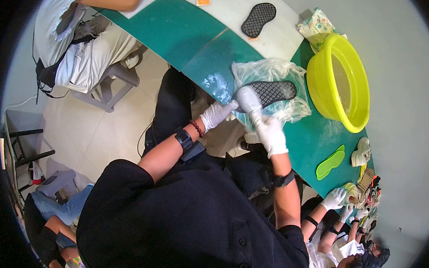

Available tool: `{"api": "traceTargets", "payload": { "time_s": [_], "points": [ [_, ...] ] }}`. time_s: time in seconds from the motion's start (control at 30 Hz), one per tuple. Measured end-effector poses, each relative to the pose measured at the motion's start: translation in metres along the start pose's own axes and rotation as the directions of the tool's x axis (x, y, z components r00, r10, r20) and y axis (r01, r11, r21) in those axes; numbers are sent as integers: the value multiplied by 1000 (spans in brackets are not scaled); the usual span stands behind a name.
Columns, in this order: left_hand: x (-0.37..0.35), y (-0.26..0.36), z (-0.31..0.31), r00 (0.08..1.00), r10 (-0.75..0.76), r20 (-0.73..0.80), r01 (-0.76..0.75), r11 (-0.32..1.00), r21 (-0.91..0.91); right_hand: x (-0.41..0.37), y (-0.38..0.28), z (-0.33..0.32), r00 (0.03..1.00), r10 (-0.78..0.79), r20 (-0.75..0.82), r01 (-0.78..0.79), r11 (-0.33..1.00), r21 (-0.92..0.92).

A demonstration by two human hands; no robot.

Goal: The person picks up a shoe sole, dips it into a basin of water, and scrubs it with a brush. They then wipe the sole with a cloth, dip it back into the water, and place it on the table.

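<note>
Left hand (218, 116) pinches the patterned insole (277, 91), seemingly steadying it; right hand (270, 134) grips a pale round-headed tool (248, 98) over it; plastic bag (268, 69) beneath, probably shielding the desk (305, 139)!

Decent room for a hand over the green tabletop (303, 146) between the crumpled clear plastic bag (276, 69) and the flat lime-green insole (330, 162). The deep yellow plastic basin (319, 76) blocks the bag's right side though, and the white-gloved left hand (216, 115) and right hand (271, 135) kinda clog the near one.
</note>
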State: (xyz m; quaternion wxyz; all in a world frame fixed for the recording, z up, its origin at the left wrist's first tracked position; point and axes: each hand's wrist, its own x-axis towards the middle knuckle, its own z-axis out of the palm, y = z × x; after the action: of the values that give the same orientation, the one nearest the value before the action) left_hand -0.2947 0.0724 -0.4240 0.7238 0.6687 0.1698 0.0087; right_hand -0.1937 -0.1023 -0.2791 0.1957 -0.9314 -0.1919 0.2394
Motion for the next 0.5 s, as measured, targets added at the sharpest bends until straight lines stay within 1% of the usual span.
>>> {"api": "traceTargets", "payload": {
  "time_s": [0.03, 0.07, 0.1, 0.17, 0.2, 0.23, 0.3, 0.37, 0.4, 0.43, 0.5],
  "points": [
    [1, 8, -2, 996, -84, 28, 84, 996, -12, 14, 11, -6, 994, -38, -104, 26, 993, -119],
    [-2, 10, 0, 983, -173, 67, 175, 984, -20, 30, 21, -20, 981, -6, -192, -7, 998, -67],
    [-5, 9, 4, 986, -157, 53, 159, 986, -46, 43, 29, -34, 960, 22, -280, -28, 999, -17],
    [-5, 11, 2, 995, -103, 1, 102, 991, -88, 49, 32, -40, 972, 18, -236, -28, 999, -40],
    [-8, 21, 4, 998, -49, -33, 45, 992, -121, 49, 31, -41, 977, 17, -211, -28, 998, -52],
    [-8, 21, 4, 999, -18, -51, 12, 994, -112, 37, 23, -37, 966, -48, -252, 18, 992, -122],
    [-8, 20, 6, 995, 41, -88, -50, 994, -98, 12, 5, -28, 988, -80, -134, 73, 996, -54],
    [-10, 19, 2, 992, 109, -61, -105, 993, 57, -7, -6, -9, 996, -88, -32, 87, 996, -13],
    [-9, 14, 0, 994, 97, -43, -94, 993, 75, -14, -8, -1, 995, -85, 45, 85, 996, 1],
    [-8, 10, 0, 996, 82, -20, -80, 992, 93, -21, -13, 6, 996, -79, 34, 79, 997, -4],
    [-7, 4, 2, 978, 205, -30, -200, 973, 113, -29, -25, -4, 997, -3, 73, 0, 999, 32]
  ]
}}
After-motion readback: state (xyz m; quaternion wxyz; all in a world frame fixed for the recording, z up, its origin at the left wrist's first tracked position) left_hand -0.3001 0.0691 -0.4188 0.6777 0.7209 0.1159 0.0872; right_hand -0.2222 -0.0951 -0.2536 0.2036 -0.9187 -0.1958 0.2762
